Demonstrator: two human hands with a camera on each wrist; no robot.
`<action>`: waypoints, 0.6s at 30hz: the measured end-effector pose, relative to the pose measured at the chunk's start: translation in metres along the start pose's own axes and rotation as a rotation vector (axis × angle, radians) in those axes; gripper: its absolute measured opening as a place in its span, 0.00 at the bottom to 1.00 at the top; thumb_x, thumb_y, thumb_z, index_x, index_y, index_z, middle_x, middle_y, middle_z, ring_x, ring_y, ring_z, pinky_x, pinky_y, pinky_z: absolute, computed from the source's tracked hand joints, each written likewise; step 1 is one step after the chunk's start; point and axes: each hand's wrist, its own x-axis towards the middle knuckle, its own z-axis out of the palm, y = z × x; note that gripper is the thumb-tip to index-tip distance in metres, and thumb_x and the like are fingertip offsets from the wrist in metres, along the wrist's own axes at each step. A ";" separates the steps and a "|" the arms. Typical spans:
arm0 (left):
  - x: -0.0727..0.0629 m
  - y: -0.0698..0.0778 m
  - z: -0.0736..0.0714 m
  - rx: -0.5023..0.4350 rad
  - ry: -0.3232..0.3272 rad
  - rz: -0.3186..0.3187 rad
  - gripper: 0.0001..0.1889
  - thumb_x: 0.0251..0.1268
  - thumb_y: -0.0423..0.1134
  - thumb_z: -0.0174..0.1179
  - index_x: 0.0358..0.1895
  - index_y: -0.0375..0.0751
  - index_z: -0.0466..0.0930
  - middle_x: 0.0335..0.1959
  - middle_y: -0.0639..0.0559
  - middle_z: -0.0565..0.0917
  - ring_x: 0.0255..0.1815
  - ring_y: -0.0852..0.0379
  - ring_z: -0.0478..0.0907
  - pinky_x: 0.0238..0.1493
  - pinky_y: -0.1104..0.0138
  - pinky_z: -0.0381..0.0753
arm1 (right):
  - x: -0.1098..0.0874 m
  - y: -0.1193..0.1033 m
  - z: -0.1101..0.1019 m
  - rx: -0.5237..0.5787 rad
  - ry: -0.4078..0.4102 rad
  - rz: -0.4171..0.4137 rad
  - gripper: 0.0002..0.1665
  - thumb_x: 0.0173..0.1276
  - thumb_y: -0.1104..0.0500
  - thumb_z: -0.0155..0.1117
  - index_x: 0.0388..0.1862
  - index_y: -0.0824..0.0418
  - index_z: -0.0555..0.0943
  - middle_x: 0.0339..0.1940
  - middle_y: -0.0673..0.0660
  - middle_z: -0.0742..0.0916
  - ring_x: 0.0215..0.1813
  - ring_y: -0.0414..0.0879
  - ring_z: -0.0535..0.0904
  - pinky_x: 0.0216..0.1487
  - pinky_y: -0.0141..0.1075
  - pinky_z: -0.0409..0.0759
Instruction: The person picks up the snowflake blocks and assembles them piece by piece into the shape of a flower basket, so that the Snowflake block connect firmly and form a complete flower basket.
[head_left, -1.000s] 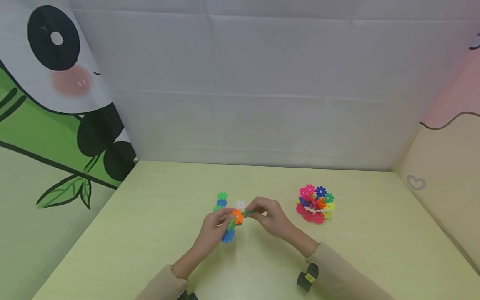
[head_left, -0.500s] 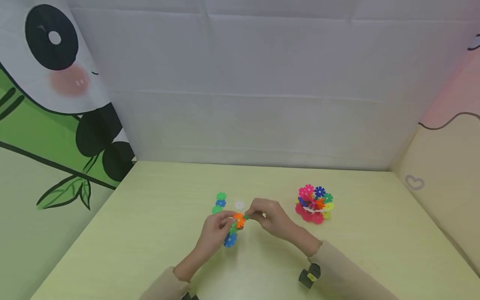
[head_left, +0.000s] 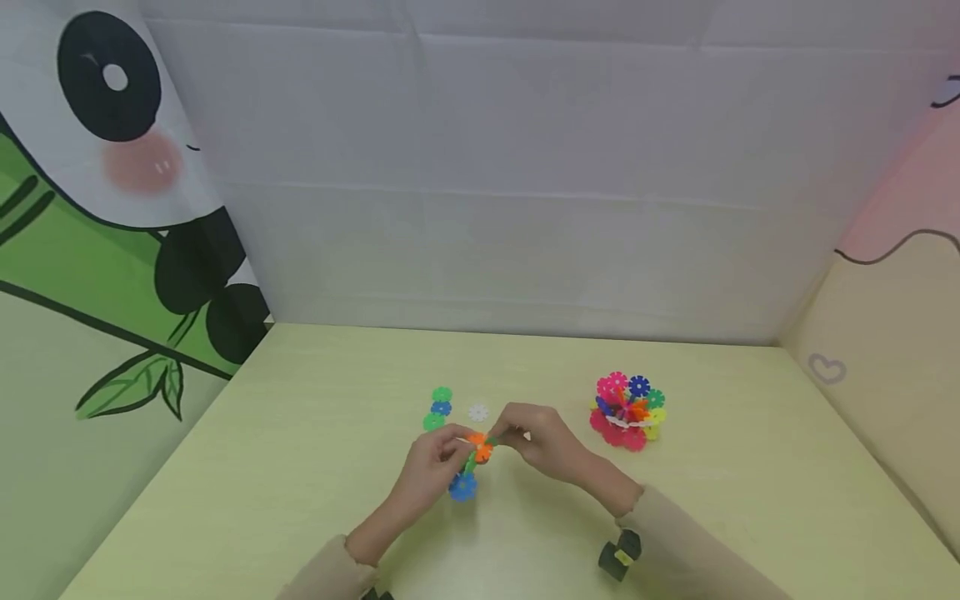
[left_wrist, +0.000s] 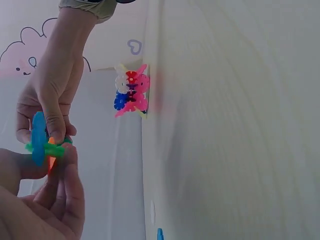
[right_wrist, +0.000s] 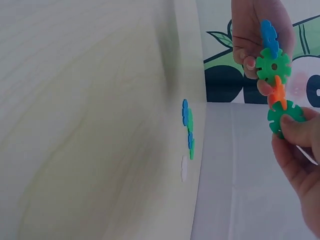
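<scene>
A short chain of plastic snowflake discs is held up between both hands over the table. It runs from a blue disc through a light green disc and an upright orange disc to a darker green disc. My left hand pinches the chain around the orange disc, with the blue disc hanging below its fingers in the head view. With thumb and fingertips, my right hand pinches the darker green disc, whose edge meets the orange one. Fingers partly cover the orange disc.
Beyond the left hand lies a row of green and blue discs on the table. A white disc lies just right of it. A multicoloured flower-like disc assembly stands farther right. Printed cloth walls surround the back and sides.
Both hands and the chain have shifted slightly toward the body, and the blue disc sits lower. The white disc now shows fully apart from the hands. Right fingers remain at the green disc.
</scene>
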 end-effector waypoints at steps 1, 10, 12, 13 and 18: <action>0.000 -0.001 -0.001 -0.001 -0.006 -0.012 0.07 0.68 0.32 0.56 0.42 0.32 0.80 0.19 0.49 0.79 0.17 0.63 0.67 0.19 0.74 0.65 | 0.000 0.001 0.000 0.014 -0.017 0.033 0.12 0.53 0.77 0.69 0.32 0.63 0.82 0.31 0.52 0.85 0.33 0.39 0.81 0.34 0.28 0.79; -0.012 -0.012 -0.015 0.002 0.073 -0.200 0.04 0.67 0.32 0.56 0.38 0.33 0.76 0.30 0.48 0.79 0.31 0.47 0.80 0.28 0.61 0.82 | 0.012 0.029 0.006 0.156 -0.147 0.402 0.17 0.61 0.72 0.65 0.50 0.69 0.78 0.42 0.64 0.83 0.45 0.55 0.79 0.41 0.35 0.80; -0.015 -0.015 -0.020 -0.004 0.083 -0.235 0.05 0.67 0.32 0.56 0.38 0.32 0.75 0.30 0.47 0.78 0.30 0.48 0.80 0.29 0.60 0.82 | 0.019 0.042 0.010 0.118 -0.123 0.466 0.18 0.61 0.70 0.66 0.51 0.70 0.78 0.41 0.63 0.82 0.43 0.54 0.78 0.41 0.36 0.79; -0.017 -0.016 -0.023 -0.009 0.086 -0.251 0.05 0.67 0.32 0.56 0.38 0.32 0.75 0.30 0.47 0.78 0.30 0.48 0.80 0.29 0.60 0.82 | 0.023 0.049 0.014 0.093 -0.117 0.491 0.18 0.62 0.69 0.66 0.51 0.71 0.78 0.40 0.63 0.82 0.42 0.53 0.78 0.40 0.36 0.78; -0.023 -0.022 -0.031 -0.030 0.091 -0.313 0.05 0.67 0.32 0.56 0.39 0.31 0.74 0.30 0.47 0.77 0.30 0.51 0.79 0.30 0.59 0.82 | 0.030 0.085 0.031 -0.020 -0.175 0.646 0.22 0.59 0.62 0.71 0.52 0.68 0.79 0.39 0.58 0.79 0.41 0.49 0.74 0.42 0.39 0.75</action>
